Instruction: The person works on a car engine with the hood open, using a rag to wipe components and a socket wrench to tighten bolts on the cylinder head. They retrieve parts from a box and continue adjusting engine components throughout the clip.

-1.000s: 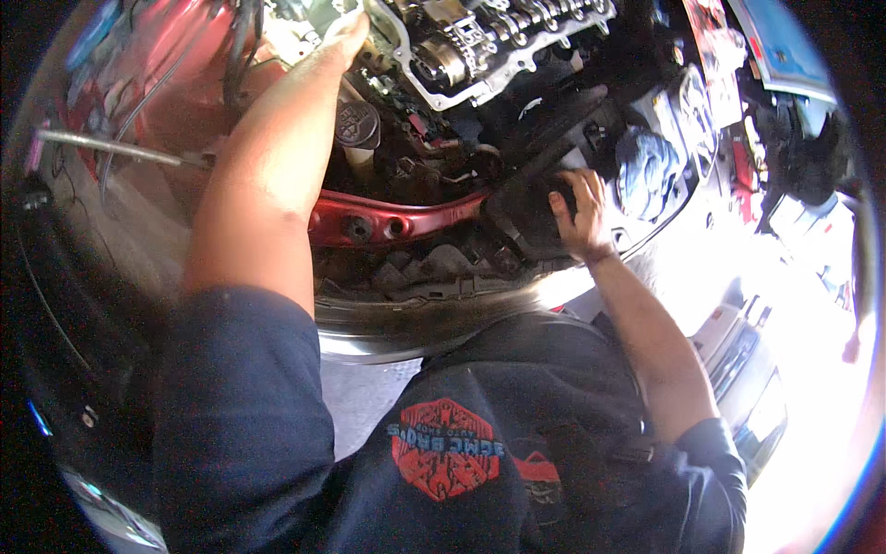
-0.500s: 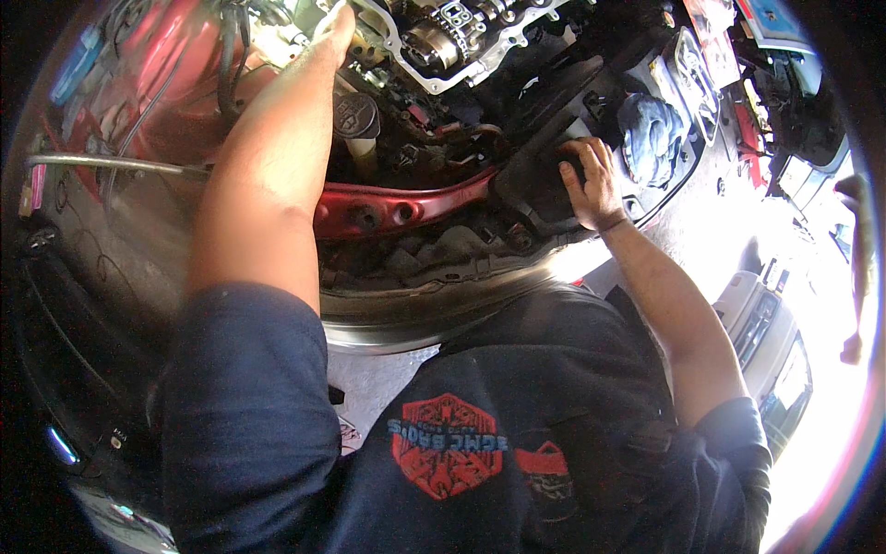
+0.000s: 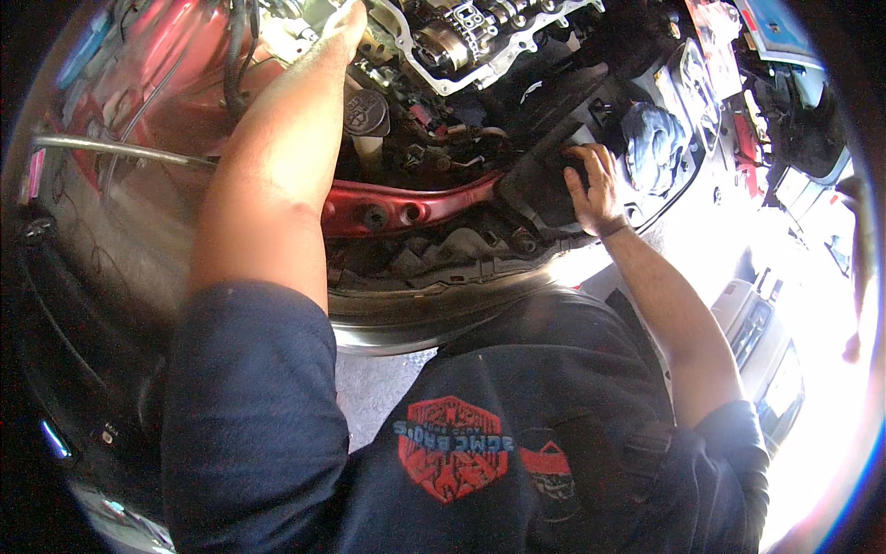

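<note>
Right hand (image 3: 597,192) rests loosely spread on black plastic panel (image 3: 540,196), left hand (image 3: 344,25), grip indiscernible, beside silvery scalloped-edged metal engine (image 3: 449,44)

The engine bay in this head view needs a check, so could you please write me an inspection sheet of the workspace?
Surface: a red crossbar spans the bay's front, with a dark panel at its right end.
Job's things: the engine has gears and shafts exposed; a round dark cap sits between it and the crossbar.
Clutter: a crumpled light blue cloth lies right of the right hand; a metal rod shows at far left.
Hands: the left hand is beside the engine, its fingers hidden; the right hand is open at the dark panel, contact unclear.
Cables: dark hoses or cables at upper left.
Surroundings: a pale vehicle at lower right, amid strong glare.
</note>
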`<state>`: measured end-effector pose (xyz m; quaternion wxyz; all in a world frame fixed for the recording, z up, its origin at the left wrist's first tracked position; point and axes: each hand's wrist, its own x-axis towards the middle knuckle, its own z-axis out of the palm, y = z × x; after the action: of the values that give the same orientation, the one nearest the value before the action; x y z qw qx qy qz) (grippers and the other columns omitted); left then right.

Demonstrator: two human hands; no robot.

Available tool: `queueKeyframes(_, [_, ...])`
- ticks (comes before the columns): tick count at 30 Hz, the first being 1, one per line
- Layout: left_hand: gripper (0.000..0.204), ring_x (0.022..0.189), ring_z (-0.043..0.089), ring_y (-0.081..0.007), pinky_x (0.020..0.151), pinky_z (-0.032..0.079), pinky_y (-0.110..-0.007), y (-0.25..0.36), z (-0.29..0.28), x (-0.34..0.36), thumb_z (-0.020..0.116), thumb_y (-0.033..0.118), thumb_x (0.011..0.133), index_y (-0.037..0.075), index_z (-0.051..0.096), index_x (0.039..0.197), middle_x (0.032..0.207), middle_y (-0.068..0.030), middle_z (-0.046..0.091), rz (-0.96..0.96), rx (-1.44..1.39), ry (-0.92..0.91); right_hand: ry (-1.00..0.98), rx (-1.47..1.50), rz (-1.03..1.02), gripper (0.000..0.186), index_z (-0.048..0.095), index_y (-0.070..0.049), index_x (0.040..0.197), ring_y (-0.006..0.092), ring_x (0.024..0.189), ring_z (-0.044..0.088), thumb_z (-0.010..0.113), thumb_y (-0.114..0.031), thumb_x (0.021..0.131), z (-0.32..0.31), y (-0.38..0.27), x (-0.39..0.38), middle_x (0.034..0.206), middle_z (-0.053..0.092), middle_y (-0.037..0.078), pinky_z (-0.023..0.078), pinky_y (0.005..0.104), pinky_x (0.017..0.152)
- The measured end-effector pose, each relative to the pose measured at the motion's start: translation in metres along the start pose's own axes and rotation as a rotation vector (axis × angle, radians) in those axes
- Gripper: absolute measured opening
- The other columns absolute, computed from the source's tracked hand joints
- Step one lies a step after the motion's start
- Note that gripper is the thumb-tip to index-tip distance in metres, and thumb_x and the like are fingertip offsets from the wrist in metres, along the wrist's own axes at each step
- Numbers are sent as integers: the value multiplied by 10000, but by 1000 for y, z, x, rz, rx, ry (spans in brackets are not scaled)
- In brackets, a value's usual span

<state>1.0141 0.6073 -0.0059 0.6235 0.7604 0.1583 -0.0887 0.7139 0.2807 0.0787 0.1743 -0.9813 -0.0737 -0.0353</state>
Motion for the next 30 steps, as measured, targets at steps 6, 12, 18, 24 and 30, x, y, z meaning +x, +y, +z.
queueKeyframes(6, [632, 1366, 410, -304, 1120, 301, -409, -1, 0, -2, 439, 572, 951, 126, 508, 1393, 1470, -147, 464, -110, 65, -2, 11, -7, 15, 317, 564, -8, 1152, 393, 1062, 511, 586, -185, 891, 0, 0, 0, 1119, 550, 196, 415, 464, 932])
queueKeyframes(12, [675, 1362, 421, -241, 1106, 331, -357, -32, 8, 33, 508, 655, 888, 176, 531, 1363, 1474, -121, 461, -111, 24, -10, 7, -19, 7, 322, 559, -4, 1148, 406, 1040, 513, 599, -166, 873, -2, -2, 1, 1107, 550, 204, 416, 470, 931])
queueKeyframes(18, [616, 1339, 445, -206, 1090, 352, -328, -27, 3, 29, 487, 589, 929, 158, 519, 1368, 1447, -97, 490, -75, 121, -16, 33, -15, -3, 320, 563, -10, 1146, 403, 1036, 513, 597, -175, 873, -1, -1, 0, 1100, 553, 202, 416, 470, 928])
queueKeyframes(24, [685, 1324, 466, -292, 1090, 347, -400, 5, 0, 7, 360, 575, 977, 69, 457, 1429, 1461, -154, 471, -141, 358, -49, 0, -9, 14, 324, 559, -6, 1144, 413, 1047, 509, 578, -195, 882, -2, 0, 0, 1113, 549, 212, 407, 485, 935])
queueKeyframes(30, [604, 1218, 553, -281, 1035, 401, -393, -14, 7, 21, 436, 539, 957, 55, 586, 1286, 1333, -153, 581, -128, 182, 10, 26, 29, 5, 327, 566, 6, 1134, 408, 1040, 508, 569, -193, 876, -2, -1, 2, 1102, 548, 212, 405, 488, 929])
